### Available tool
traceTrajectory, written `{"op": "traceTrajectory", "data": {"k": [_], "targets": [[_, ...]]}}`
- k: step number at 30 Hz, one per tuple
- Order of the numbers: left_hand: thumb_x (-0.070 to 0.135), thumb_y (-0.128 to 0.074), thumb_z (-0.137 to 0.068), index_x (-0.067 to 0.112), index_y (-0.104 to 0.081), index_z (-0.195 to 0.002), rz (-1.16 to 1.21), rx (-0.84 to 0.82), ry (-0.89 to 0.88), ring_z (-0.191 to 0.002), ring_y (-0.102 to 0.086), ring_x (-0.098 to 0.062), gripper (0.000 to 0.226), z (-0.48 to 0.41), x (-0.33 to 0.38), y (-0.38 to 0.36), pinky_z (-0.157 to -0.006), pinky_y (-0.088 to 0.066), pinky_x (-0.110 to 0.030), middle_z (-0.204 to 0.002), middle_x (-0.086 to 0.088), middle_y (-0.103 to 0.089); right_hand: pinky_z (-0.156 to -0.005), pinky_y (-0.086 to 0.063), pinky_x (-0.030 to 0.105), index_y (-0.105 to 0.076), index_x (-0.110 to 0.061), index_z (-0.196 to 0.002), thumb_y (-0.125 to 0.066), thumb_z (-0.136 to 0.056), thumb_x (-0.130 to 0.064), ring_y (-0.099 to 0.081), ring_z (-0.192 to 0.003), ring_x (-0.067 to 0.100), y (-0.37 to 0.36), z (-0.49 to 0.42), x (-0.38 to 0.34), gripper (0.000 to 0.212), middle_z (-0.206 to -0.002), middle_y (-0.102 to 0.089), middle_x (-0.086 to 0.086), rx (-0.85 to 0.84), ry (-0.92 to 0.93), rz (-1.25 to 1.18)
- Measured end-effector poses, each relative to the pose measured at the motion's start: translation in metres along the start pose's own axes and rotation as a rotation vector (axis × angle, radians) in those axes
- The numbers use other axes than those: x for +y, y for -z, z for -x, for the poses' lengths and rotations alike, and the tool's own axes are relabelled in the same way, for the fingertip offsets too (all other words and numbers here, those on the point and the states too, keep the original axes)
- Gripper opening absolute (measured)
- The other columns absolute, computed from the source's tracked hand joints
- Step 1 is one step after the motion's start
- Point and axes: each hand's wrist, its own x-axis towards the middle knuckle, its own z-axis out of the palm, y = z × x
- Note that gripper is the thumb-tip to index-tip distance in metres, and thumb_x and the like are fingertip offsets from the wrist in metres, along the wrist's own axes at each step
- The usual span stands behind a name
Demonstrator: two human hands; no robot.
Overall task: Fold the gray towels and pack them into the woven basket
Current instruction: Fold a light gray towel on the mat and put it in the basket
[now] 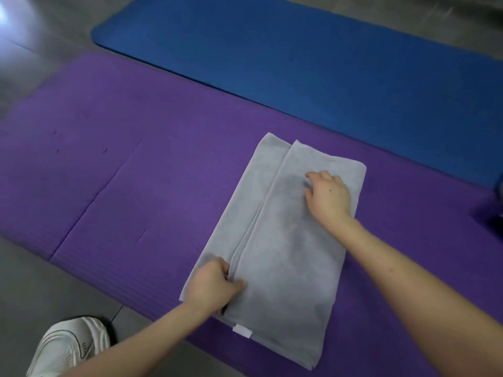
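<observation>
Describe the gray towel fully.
The towel is gray, soft-looking cloth, folded lengthwise; the top layer's edge leaves a strip of lower layer bare. A white tag sticks out at its near end. It lies flat, slantwise, on the purple mat. The left hand pinches the top edge near the tag; the right hand rests on its far part.

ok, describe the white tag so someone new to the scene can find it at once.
Start at the purple mat, where a folded gray towel lies. Follow the towel's near edge, just this side of the left hand pinching the fold. The white tag is a small rectangle sticking out there, the only white on the gray cloth.
</observation>
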Motion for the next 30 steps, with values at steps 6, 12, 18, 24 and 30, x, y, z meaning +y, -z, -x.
{"op": "traceTrajectory", "data": {"k": [6,12,18,24,30], "targets": [[0.026,-0.068,-0.077,0.016,-0.046,-0.065,0.01,-0.045,-0.015,-0.054,-0.041,-0.007,0.027,-0.011,-0.001,-0.003,-0.049,-0.032,-0.018,-0.063,0.004,-0.047,-0.103,-0.021,0.04,-0.044,-0.024,-0.137,-0.036,-0.097,-0.013,-0.029,-0.135,0.027,-0.001,-0.064,-0.013,0.042,-0.148,-0.037,-0.001,-0.091,0.53,0.314],[0.023,-0.066,-0.08,0.019,-0.046,-0.064,0.021,-0.054,-0.061,-0.052,-0.041,-0.005,0.026,-0.007,0.001,0.0,-0.046,-0.031,-0.014,-0.058,0.008,-0.045,-0.095,-0.026,0.04,-0.062,-0.017,-0.111,-0.04,-0.092,-0.007,-0.047,-0.103,0.026,0.003,-0.09,-0.023,0.03,-0.104,-0.062,0.0,-0.064,0.578,0.594],[0.02,-0.073,-0.078,0.014,-0.054,-0.067,0.208,-0.186,-0.161,-0.055,-0.054,-0.007,0.022,0.011,0.012,0.018,-0.056,-0.046,-0.017,-0.062,0.002,-0.056,-0.079,-0.02,0.042,-0.072,-0.007,-0.077,-0.064,-0.073,0.0,-0.05,-0.082,0.033,0.029,-0.089,-0.005,0.012,-0.075,-0.058,0.014,0.105,0.538,0.508],[0.023,-0.074,-0.074,0.003,-0.062,-0.084,0.257,-0.145,-0.096,-0.081,-0.065,-0.027,0.025,0.018,-0.01,0.046,-0.077,-0.052,-0.043,-0.084,-0.013,-0.067,-0.09,-0.025,0.048,-0.074,-0.012,-0.094,-0.056,-0.082,-0.004,-0.046,-0.093,0.037,0.057,-0.104,-0.034,0.023,-0.09,-0.062,0.018,0.208,0.523,0.386],[0.02,-0.065,-0.08,0.018,-0.06,-0.083,0.037,0.203,0.012,-0.073,-0.056,-0.011,0.006,-0.002,-0.049,0.041,-0.057,-0.043,-0.021,-0.086,0.004,-0.061,-0.112,-0.005,0.056,-0.056,-0.021,-0.129,-0.052,-0.092,-0.02,-0.035,-0.128,0.035,-0.007,-0.121,-0.067,0.038,-0.138,-0.042,0.017,-0.03,0.447,0.394]]}}
